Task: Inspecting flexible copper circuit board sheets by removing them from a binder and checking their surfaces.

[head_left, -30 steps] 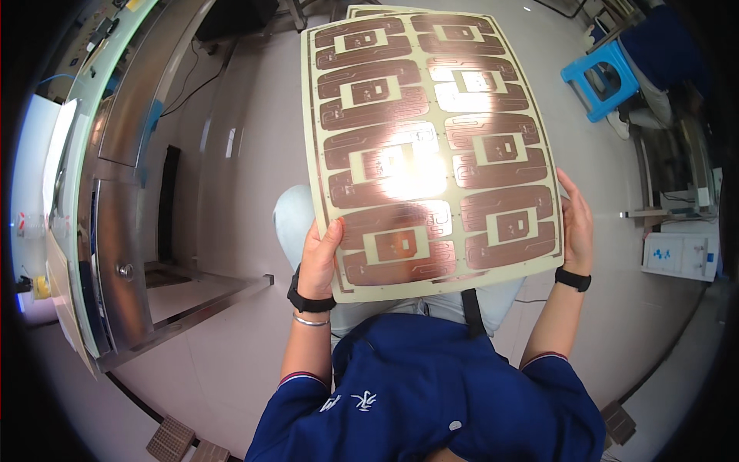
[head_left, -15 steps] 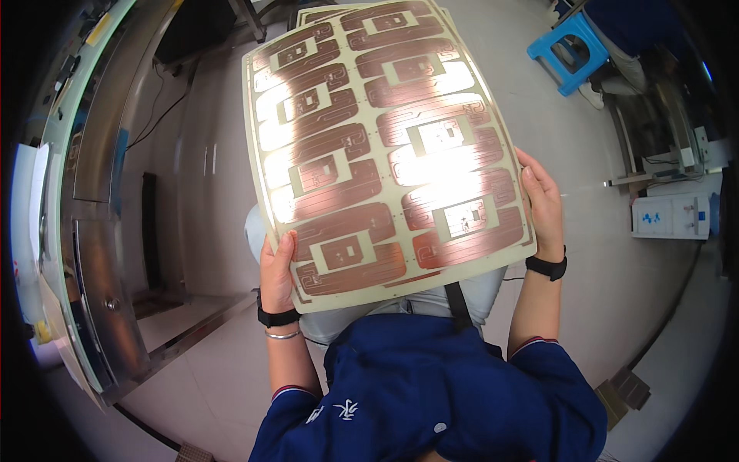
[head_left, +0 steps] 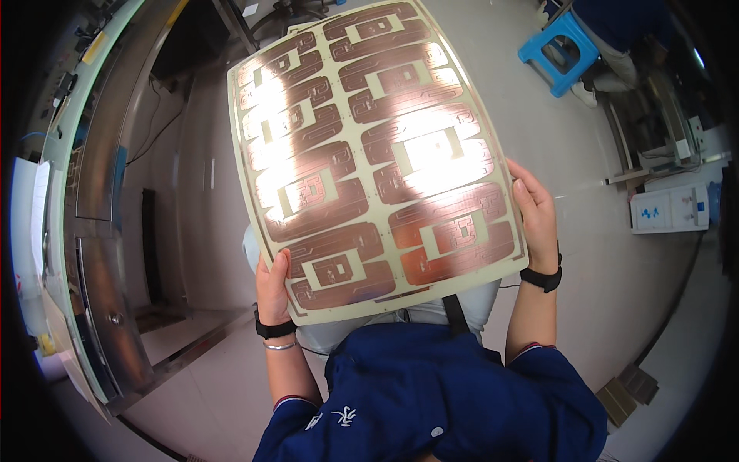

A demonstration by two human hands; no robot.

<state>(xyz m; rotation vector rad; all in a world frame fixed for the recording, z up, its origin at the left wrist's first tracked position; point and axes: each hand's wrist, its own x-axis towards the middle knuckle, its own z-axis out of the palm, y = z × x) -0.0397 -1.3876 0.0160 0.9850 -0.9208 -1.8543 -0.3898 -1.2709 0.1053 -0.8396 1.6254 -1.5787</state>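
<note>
A large pale-yellow circuit board panel (head_left: 363,189) with rows of copper-coloured patterns is held up tilted in front of my lap. The thumb of my left hand (head_left: 273,289) presses on its lower left edge, with the fingers mostly hidden behind. At the right edge, my right hand (head_left: 537,212) grips the panel's side, its thumb at the rim and its other fingers partly out of sight. Bright glare washes out parts of the copper. Behind the panel's top left edge a bit of another pale sheet (head_left: 295,29) shows.
On the left runs a workbench (head_left: 100,92) with metal cabinet doors (head_left: 112,285) beneath. A blue plastic stool (head_left: 560,55) stands at the far right beside another person (head_left: 616,35). A white box (head_left: 668,209) sits right, and brown boxes (head_left: 627,393) lie at the lower right.
The panel has tilted and shifted slightly left, its lower left corner coming down a little. Glare has moved across the copper patterns. Both hands keep their hold.
</note>
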